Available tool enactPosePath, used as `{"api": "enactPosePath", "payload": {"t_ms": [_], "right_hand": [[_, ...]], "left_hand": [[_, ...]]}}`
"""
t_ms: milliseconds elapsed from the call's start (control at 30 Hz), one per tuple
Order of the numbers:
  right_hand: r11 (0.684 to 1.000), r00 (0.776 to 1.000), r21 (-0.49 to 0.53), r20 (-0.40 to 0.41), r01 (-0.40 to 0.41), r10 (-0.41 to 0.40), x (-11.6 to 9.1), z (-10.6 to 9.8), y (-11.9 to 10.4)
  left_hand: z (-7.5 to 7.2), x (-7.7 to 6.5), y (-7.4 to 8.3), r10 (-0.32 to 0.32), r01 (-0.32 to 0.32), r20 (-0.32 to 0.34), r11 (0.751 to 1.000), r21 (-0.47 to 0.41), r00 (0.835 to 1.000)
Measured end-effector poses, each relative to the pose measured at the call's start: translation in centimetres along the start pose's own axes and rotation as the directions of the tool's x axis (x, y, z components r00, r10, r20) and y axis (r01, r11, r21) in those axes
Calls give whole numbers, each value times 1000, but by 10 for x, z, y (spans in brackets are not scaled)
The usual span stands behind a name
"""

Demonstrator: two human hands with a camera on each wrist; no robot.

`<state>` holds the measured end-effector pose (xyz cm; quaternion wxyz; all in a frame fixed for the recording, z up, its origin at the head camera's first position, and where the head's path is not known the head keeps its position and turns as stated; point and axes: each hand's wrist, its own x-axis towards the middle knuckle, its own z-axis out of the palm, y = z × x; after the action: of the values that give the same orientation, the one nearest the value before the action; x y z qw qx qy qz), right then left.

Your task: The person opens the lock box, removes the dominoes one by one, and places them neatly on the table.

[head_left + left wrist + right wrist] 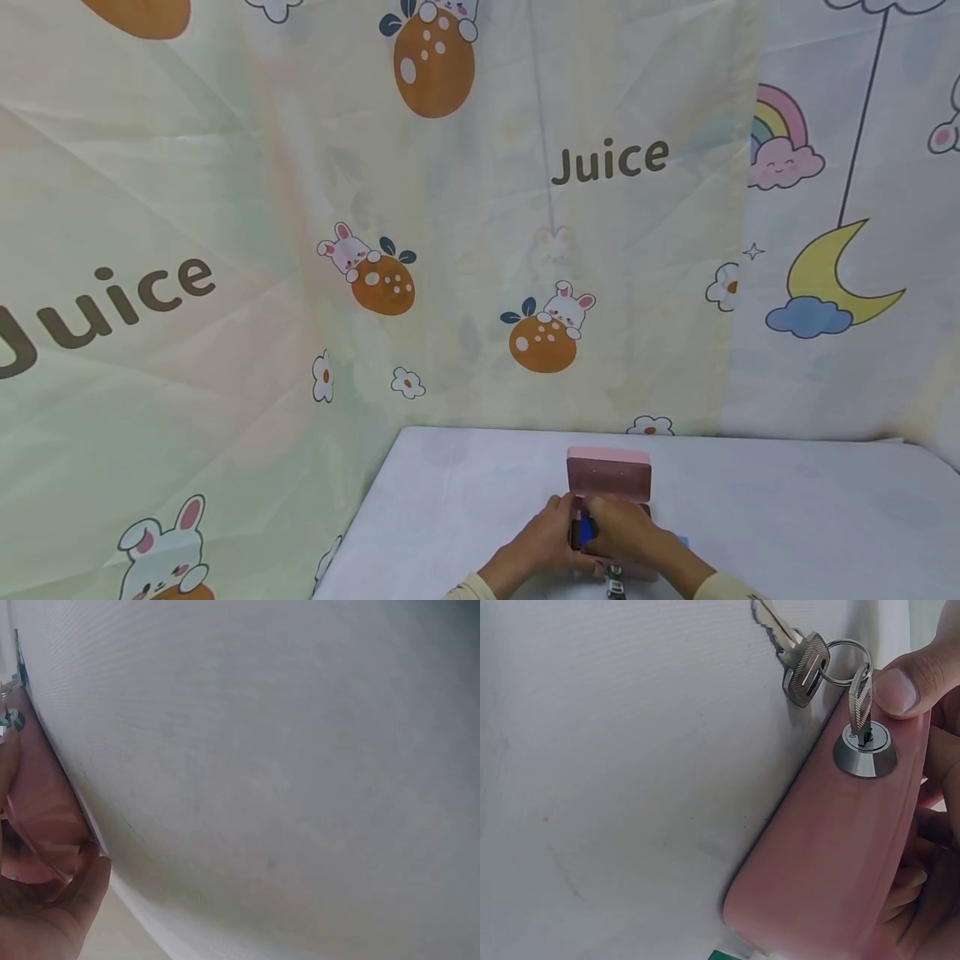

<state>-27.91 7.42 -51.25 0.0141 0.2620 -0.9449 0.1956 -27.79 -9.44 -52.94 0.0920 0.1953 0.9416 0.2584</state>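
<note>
Nearest you, at the bottom of the head view right of centre, a key (861, 701) stands in the round metal lock (868, 761) on the front of the pink box (817, 855); a second key (806, 671) hangs from the same ring (847, 641), out over the table. Just behind the lock, your left hand (546, 537) grips the box's left side, its thumb pressed on the front panel. Your right hand (624, 527) reaches down into the open box and covers much of the opening, so you cannot tell whether its fingers are closed on something. At the bottom edge of the right wrist view, a small green piece (721, 955) shows beside the box's corner, mostly cut off; a light-blue thing (683, 542) peeps out past your right forearm in the head view's lower right. Inside the box, left of your right hand, you can see a dark-blue item (586, 531), partly hidden. Behind it, the lid (609, 479) stands raised. Farther off runs the white tabletop (480, 467), then the curtain (465, 192) printed with rabbits, oranges and "Juice".
</note>
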Motion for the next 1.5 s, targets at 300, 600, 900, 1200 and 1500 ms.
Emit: {"api": "enactPosePath", "payload": {"t_ms": [300, 600, 900, 1200, 1500], "right_hand": [[998, 998, -10, -4, 67, -67, 1, 2, 1], [999, 999, 25, 44, 28, -29, 6, 4, -1], [999, 998, 42, 53, 10, -13, 5, -1, -4], [997, 998, 77, 66, -22, 17, 3, -9, -6], [997, 999, 66, 42, -30, 27, -2, -9, -2]], "left_hand": [[1, -3, -2, 90, -87, -39, 994, 70, 995], [0, -4, 0, 103, -99, -49, 992, 84, 993], [-1, -5, 1, 107, -102, -55, 991, 91, 993], [-2, -4, 1, 110, -107, -52, 992, 71, 993], [2, -3, -3, 108, -104, -49, 991, 81, 993]]}}
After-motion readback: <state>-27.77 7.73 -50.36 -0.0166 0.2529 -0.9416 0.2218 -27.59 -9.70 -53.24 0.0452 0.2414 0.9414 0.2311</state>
